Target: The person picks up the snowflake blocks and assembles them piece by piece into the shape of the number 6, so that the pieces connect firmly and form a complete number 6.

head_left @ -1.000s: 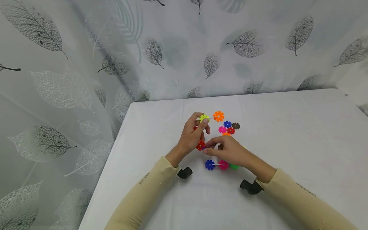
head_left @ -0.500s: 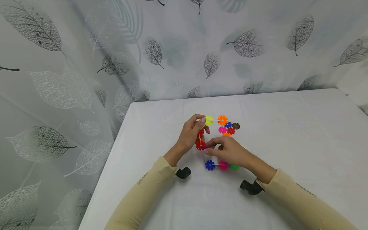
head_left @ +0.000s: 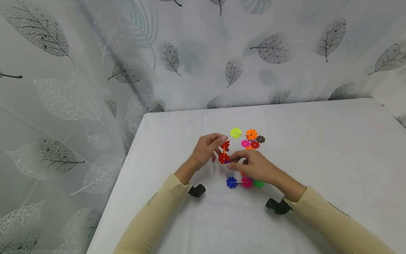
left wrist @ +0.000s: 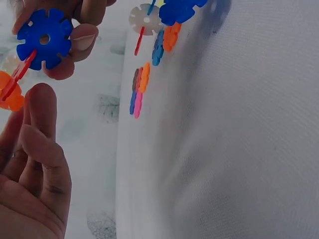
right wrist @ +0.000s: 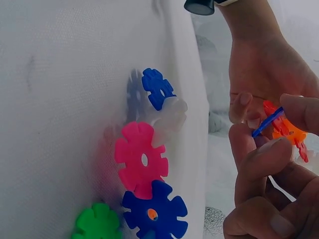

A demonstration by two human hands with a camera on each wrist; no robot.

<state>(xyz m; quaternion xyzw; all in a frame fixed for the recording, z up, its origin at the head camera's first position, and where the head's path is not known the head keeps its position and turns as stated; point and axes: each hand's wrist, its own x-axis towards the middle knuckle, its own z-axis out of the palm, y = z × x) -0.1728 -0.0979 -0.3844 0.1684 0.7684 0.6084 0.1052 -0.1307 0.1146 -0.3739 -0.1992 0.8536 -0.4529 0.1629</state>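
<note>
While my right hand [head_left: 253, 165] pinches the blue disc [left wrist: 55, 42], likely steadying the chain [head_left: 223, 157], whether my left hand [head_left: 204, 150] pinches is unclear.

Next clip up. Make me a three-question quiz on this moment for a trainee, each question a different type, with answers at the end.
1. Multiple choice: Which colour of disc does the right hand pinch? A) yellow B) blue C) green
2. True or false: In the head view, the yellow disc appears further left than the brown disc.
3. Count: How many green discs show in the head view?

Key:
1. B, the blue disc.
2. True.
3. One.
</note>
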